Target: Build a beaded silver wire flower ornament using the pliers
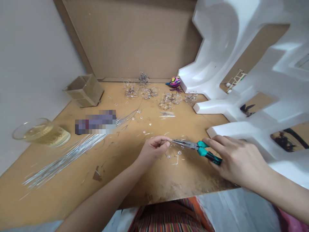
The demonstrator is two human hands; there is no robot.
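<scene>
My right hand (235,159) grips the teal handles of needle-nose pliers (193,146), whose jaws point left and meet my left fingertips. My left hand (154,149) is pinched closed around a thin wire piece at the plier tips. Small bent wire bits and clear beads (174,156) lie on the brown board just below both hands.
A bundle of straight silver wires (70,154) lies at left. A glass bowl of yellowish liquid (42,132) and a small cardboard box (83,90) stand far left. Finished wire-and-bead shapes (149,91) and a colourful toy (175,82) sit at the back. White foam packing (241,80) fills the right.
</scene>
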